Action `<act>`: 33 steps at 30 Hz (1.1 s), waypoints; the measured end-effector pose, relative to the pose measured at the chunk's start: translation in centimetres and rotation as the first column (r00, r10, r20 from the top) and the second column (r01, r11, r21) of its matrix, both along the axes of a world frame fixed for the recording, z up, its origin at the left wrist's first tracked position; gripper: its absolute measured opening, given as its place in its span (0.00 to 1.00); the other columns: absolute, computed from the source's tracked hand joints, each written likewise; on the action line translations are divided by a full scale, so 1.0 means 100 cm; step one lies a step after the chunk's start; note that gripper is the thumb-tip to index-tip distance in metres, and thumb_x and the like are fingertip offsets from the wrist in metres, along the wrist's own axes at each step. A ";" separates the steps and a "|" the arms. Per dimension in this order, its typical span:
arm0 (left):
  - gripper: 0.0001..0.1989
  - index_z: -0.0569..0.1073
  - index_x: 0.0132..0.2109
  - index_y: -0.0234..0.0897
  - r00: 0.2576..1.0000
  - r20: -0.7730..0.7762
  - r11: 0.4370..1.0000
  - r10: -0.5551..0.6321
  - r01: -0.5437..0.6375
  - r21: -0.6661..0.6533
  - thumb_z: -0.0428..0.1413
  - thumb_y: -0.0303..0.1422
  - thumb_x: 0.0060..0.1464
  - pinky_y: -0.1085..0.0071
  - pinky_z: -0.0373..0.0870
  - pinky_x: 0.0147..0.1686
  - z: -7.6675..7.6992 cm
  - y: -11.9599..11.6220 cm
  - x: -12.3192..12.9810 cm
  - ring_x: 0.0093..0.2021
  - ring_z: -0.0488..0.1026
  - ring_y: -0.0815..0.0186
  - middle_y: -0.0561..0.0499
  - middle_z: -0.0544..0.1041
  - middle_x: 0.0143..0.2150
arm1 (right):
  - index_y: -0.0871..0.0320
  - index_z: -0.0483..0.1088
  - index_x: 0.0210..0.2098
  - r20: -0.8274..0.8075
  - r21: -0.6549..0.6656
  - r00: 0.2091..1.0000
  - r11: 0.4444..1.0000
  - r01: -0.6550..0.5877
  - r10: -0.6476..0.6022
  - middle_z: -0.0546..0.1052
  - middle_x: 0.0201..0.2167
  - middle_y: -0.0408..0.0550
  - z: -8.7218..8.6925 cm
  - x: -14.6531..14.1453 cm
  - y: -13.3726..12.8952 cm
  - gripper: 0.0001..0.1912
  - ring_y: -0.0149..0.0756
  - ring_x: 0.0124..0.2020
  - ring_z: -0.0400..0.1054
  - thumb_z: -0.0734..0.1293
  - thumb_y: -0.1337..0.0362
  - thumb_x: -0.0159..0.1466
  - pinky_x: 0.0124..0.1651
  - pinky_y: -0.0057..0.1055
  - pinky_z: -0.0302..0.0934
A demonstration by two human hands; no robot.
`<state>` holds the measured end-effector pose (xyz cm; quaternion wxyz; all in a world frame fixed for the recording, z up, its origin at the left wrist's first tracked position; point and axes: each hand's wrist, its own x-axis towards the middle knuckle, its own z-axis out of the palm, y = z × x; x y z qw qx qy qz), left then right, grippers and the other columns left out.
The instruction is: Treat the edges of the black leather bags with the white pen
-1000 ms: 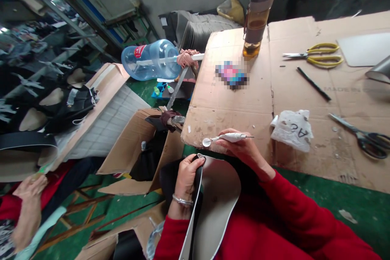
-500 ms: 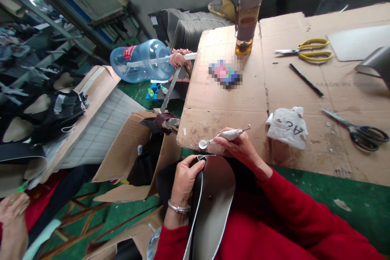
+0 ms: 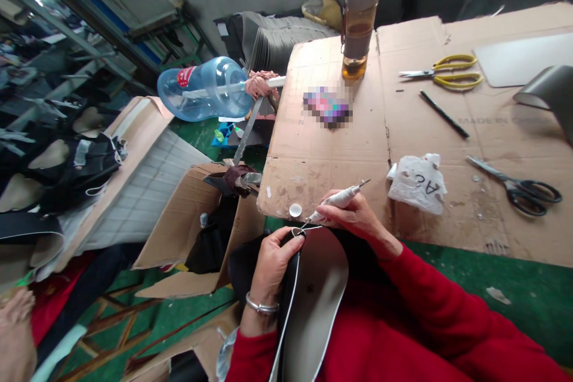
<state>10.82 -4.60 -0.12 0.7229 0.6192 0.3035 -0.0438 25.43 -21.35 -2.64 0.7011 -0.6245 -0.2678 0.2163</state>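
My left hand (image 3: 272,261), with a bracelet at the wrist, pinches the upper edge of a curved grey-and-black sheet piece (image 3: 316,286) trimmed with a thin white edge. A loop of white thread (image 3: 315,227) lies by the thumb. In my right hand (image 3: 358,215) is a white-handled awl (image 3: 339,198), with thin metal showing at both ends. Its lower tip is at the thread loop, beside the left fingertips. Whether the tip passes through the material is too small to tell. A small white cap (image 3: 295,210) sits on the table edge just beyond.
On the cardboard-covered table (image 3: 340,155) are black scissors (image 3: 514,184), yellow-handled pliers (image 3: 452,73), a black pen-like stick (image 3: 443,113), a crumpled plastic bag (image 3: 418,185) and a drink bottle (image 3: 362,24). A cardboard box (image 3: 174,239) stands left. Another person's hand (image 3: 18,316) shows far left.
My right hand has brought the awl down, so its tip has gone from over the white cap to the thread loop at my left thumb. My left hand keeps its hold.
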 end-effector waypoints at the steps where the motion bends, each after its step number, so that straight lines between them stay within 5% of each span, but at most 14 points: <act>1: 0.14 0.83 0.41 0.35 1.000 0.003 1.000 -0.001 0.001 0.003 0.68 0.39 0.50 0.73 0.68 0.34 0.000 0.000 0.000 0.33 0.73 0.65 0.49 0.81 0.36 | 0.62 0.78 0.31 0.007 0.005 1.000 1.000 -0.008 0.008 0.77 0.26 0.47 0.000 0.000 0.000 0.15 0.33 0.25 0.70 0.74 0.54 0.64 0.26 0.26 0.62; 23: 0.11 0.81 0.38 0.33 0.998 0.060 0.999 -0.016 0.019 -0.050 0.66 0.38 0.54 0.76 0.64 0.34 -0.004 -0.002 -0.004 0.32 0.67 0.69 0.52 0.76 0.33 | 0.62 0.77 0.31 -0.030 0.000 0.995 0.996 -0.093 0.093 0.77 0.25 0.47 0.001 0.003 -0.002 0.16 0.33 0.25 0.70 0.73 0.54 0.66 0.26 0.25 0.61; 33: 0.08 0.77 0.31 0.32 0.995 0.086 0.991 -0.043 0.053 -0.124 0.65 0.33 0.53 0.78 0.58 0.28 0.000 -0.014 -0.002 0.27 0.60 0.73 0.55 0.69 0.27 | 0.62 0.75 0.29 -0.204 0.010 0.960 0.981 -0.192 0.190 0.75 0.24 0.46 -0.004 0.006 -0.008 0.19 0.31 0.23 0.67 0.73 0.52 0.66 0.23 0.24 0.57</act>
